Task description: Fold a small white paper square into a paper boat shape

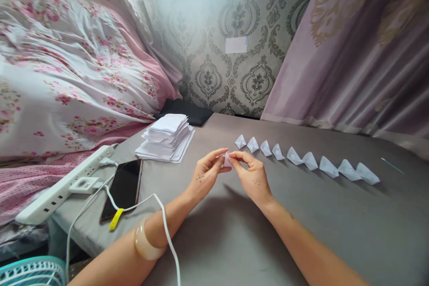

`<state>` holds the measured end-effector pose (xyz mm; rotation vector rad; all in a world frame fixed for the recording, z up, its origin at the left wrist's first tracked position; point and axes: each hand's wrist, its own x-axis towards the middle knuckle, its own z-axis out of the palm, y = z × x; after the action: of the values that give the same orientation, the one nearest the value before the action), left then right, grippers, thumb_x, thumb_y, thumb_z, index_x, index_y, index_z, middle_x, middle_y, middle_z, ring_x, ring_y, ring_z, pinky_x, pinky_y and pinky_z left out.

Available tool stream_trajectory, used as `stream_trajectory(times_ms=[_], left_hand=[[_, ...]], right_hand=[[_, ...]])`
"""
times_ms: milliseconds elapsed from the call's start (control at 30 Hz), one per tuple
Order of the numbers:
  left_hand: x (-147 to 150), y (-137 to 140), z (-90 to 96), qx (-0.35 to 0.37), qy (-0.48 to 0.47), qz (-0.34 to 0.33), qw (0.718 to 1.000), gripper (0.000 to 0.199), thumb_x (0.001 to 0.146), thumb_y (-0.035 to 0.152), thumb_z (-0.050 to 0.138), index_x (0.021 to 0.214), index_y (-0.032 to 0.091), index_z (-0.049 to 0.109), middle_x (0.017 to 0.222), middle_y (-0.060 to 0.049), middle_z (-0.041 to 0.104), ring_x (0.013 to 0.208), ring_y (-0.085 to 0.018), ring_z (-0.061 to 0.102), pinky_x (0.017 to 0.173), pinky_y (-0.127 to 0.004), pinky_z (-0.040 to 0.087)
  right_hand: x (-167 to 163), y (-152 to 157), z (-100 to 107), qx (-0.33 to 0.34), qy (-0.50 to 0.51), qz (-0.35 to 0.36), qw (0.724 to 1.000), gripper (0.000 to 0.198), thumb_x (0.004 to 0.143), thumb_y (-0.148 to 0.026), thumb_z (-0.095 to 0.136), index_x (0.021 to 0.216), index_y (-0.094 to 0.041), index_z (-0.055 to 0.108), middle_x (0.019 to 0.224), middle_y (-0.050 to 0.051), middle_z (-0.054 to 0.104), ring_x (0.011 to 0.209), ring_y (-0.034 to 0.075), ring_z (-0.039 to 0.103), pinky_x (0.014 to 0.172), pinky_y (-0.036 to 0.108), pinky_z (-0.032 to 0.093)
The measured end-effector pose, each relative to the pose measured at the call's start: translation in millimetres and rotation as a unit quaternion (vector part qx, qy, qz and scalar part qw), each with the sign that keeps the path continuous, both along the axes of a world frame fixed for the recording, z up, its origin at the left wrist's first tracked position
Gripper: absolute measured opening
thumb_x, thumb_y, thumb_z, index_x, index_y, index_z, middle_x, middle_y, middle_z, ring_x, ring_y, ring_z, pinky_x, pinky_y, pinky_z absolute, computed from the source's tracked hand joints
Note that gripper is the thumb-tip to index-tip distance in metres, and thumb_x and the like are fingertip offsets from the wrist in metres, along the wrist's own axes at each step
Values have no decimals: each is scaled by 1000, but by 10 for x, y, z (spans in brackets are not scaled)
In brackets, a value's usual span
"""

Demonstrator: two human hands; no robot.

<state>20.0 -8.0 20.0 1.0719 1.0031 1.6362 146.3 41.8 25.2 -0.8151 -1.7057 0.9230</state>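
Between my two hands, above the grey table (301, 232), is a small piece of folded white paper (226, 159). My left hand (208, 172) pinches its left side with thumb and fingers. From the right, my right hand (250, 172) grips the other side the same way. Fingertips cover much of the paper, so its full shape is hidden. Beyond my right hand runs a slanting row of several folded paper boats (310, 161). A stack of white paper sheets (167, 136) lies to the left, behind my left hand.
At the left edge lie a white power strip (67, 187) and a dark phone (122, 187). A white cable (164, 214) with a yellow tag (115, 220) crosses my left forearm. A black flat item (191, 114) sits behind the stack; a thin pale stick (393, 166) lies far right.
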Motion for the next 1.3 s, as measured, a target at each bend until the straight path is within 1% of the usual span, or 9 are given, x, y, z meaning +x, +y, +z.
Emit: stream_trajectory(times_ms=[133,233,367,500,800,967,1100,1167,1300], left_hand=[[-60,-3,47,-45,-13,-47,998,40,76,40,64,111,20,63,89,-5,66,84,-17,60,72,-37,58],[-97,-1,65,-65,-19,-78,995,45,74,40,67,114,22,61,94,-7,66,84,-19,61,61,-31,58],[-130,10,59,-71,-10,-83,994,36,71,41,68,99,17,66,93,-8,65,85,-20,61,54,-25,55],[-150,26,44,-58,8,-81,995,28,74,38,67,89,15,65,85,-6,62,81,-18,60,57,-25,54],[-114,16,69,-26,71,-73,995,20,80,33,62,86,15,64,80,-4,59,73,-12,54,64,-24,48],[-86,20,36,-25,80,-44,995,20,80,33,62,87,15,64,80,-4,60,72,-12,53,64,-24,46],[-57,17,33,-34,70,32,996,21,78,34,64,89,17,65,83,-4,62,76,-14,55,66,-25,45],[-38,7,46,-53,72,46,995,23,78,36,63,83,15,67,81,-5,64,77,-15,57,70,-26,45],[-1,-5,51,-83,49,30,995,25,75,37,67,81,14,71,80,-7,68,80,-17,58,74,-28,44]], right_hand=[[62,63,60,-70,-4,53,996,15,77,-32,63,85,-21,70,87,2,70,84,18,63,82,32,48],[109,91,112,-132,-6,105,986,16,75,-32,65,85,-21,71,88,3,71,85,18,63,81,32,48],[173,114,173,-194,-11,155,969,21,72,-36,68,85,-21,71,86,3,71,81,16,62,76,30,47],[226,127,218,-225,-27,185,956,24,72,-39,67,86,-20,71,87,3,70,80,16,60,76,29,44],[289,128,277,-257,-57,256,930,25,76,-42,63,86,-20,69,81,0,65,77,13,55,73,26,39],[237,85,270,-229,-94,211,946,26,78,-42,59,82,-20,69,78,0,65,73,13,55,68,25,40],[163,48,225,-195,-81,123,970,26,77,-41,57,83,-18,68,74,1,65,68,14,56,63,26,42],[126,28,185,-161,-85,69,981,26,78,-40,56,83,-17,67,74,2,66,67,15,57,62,26,42],[56,-36,86,-53,-108,-4,993,22,81,-34,52,80,-16,65,81,6,68,73,17,60,67,28,44]])
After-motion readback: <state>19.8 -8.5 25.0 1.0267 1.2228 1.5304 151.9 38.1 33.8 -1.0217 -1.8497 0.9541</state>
